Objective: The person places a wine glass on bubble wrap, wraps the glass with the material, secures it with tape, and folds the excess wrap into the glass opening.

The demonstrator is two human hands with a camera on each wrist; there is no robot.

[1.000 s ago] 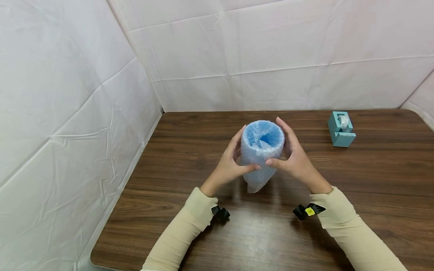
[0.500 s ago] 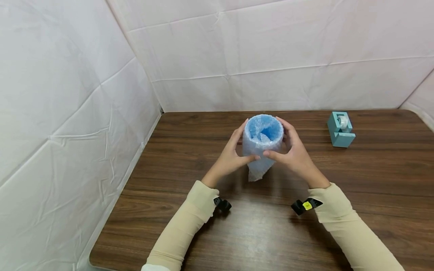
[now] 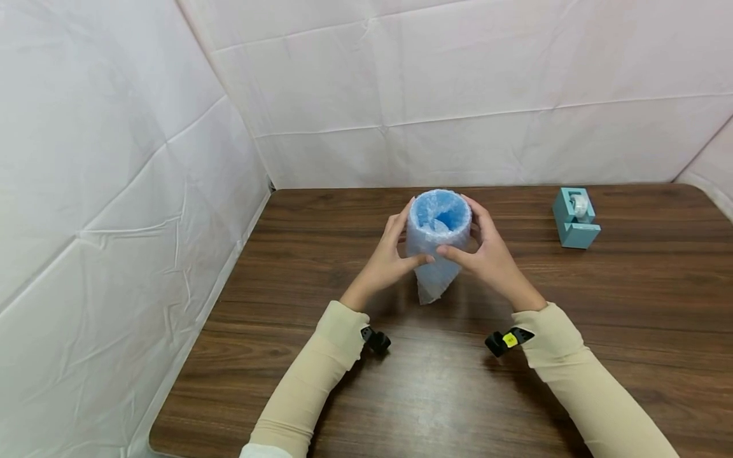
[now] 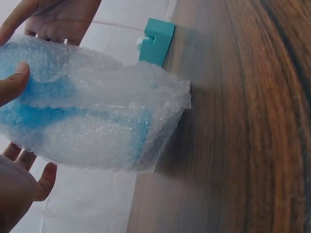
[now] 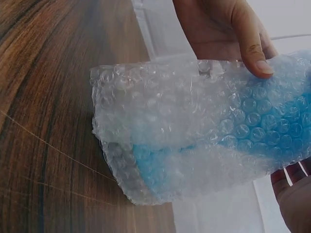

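Note:
A tube-shaped bundle of bubble wrap (image 3: 438,245) stands roughly upright between both hands, with something blue inside it. Its round top opening shows a blue interior with crumpled film. My left hand (image 3: 385,261) holds the left side, thumb across the front. On the other side my right hand (image 3: 489,257) grips it, with its thumb near the left one. Both sets of fingers pass partly out of sight behind the wrap. In the left wrist view the wrap's folded lower end (image 4: 167,104) is close to the wooden table (image 4: 233,160); whether they touch I cannot tell.
A teal tape dispenser (image 3: 576,218) with a clear roll stands at the back right of the table. White cloth walls (image 3: 458,83) close off the back and left side. Small black devices (image 3: 376,341) are strapped at both wrists.
Both hands and the bubble-wrapped bundle have moved away from me toward the table's back and slightly left. The grip looks the same. The tape dispenser has stayed put.

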